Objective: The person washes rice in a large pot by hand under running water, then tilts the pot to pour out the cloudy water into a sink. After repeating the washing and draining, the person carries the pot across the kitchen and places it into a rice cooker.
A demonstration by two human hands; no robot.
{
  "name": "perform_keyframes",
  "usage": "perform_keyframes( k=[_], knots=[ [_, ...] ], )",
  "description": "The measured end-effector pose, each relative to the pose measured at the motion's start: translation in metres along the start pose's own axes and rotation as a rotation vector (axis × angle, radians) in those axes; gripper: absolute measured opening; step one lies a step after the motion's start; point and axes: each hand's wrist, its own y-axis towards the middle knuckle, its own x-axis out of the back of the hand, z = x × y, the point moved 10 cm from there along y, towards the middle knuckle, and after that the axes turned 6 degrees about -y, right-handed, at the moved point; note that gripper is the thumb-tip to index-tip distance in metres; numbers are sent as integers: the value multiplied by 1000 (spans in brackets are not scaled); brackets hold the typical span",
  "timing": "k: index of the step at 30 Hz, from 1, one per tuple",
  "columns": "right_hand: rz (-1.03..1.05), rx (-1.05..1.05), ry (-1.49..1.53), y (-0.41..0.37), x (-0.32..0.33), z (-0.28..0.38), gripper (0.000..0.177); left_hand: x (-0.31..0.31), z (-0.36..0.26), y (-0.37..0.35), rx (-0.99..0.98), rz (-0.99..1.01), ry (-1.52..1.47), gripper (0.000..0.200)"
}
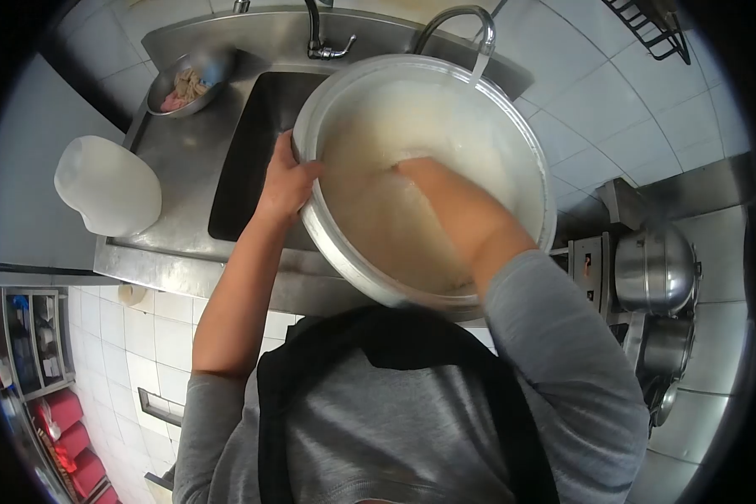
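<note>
A large round metal pot (525, 168) rests tilted over the sink, holding cloudy, whitish water (378, 214). My left hand (291, 181) is closed on the pot's left rim, with the thumb over the edge. My right hand (412, 170) reaches into the pot and is sunk in the water past the wrist, so its fingers are hidden. Whatever lies under the murky surface I cannot make out. From a curved faucet (460, 13) at the back, a thin stream of water (479, 70) runs into the pot near its far rim.
Left of the dark sink basin (265, 118) stands a white plastic jug (109, 186) on the steel counter. Behind it sits a metal bowl (195, 84) with cloths or similar soft items. A second faucet (328, 50) rises behind the basin. Metal pots (655, 269) stand at the right.
</note>
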Motion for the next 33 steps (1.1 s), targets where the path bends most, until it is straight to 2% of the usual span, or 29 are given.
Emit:
perform_keyframes(
  k=[5, 9, 12, 16, 18, 20, 22, 24, 25, 27, 28, 30, 32, 33],
  knots=[
    [175, -68, 68, -33, -24, -140, 50, 0, -6, -2, -5, -22, 58, 65],
    [445, -131, 462, -91, -60, -182, 57, 1, -4, -2, -4, -44, 70, 65],
    [570, -289, 859, -142, -98, -171, 62, 2, 1, 0, 4, -50, 11, 66],
    [439, -605, 1177, -212, -114, -125, 64, 4, 7, 5, -12, -57, 9, 65],
    [865, -446, 1368, -215, -135, -56, 55, 2, 8, 3, -2, -51, 12, 65],
    [610, -629, 1421, -225, -93, -21, 52, 4, 3, 2, 4, -60, 18, 65],
    [481, -549, 1963, -175, -169, -4, 43, 2, -2, -2, 19, -72, 25, 66],
    [115, -331, 2004, -191, -66, 37, 35, 2, -4, -3, 11, -74, 72, 66],
    [36, -409, 2072, -169, -67, 41, 31, 3, -6, -2, 7, -74, 96, 66],
    [-140, -382, 1275, -112, -58, 10, 23, 4, -3, -1, -1, -73, 96, 67],
    [-202, -252, 415, -85, -35, 7, 18, 5, -1, 0, -4, -71, 98, 67],
    [-55, -150, 145, -67, -1, 9, 11, 7, 1, 1, -20, -80, 119, 67],
    [-144, -302, 209, -67, 29, -19, 21, 7, 3, 2, -18, -77, 126, 67],
    [-102, -193, 177, -53, 31, -24, 21, 8, 5, 3, -4, -72, 122, 67]
  ],
)
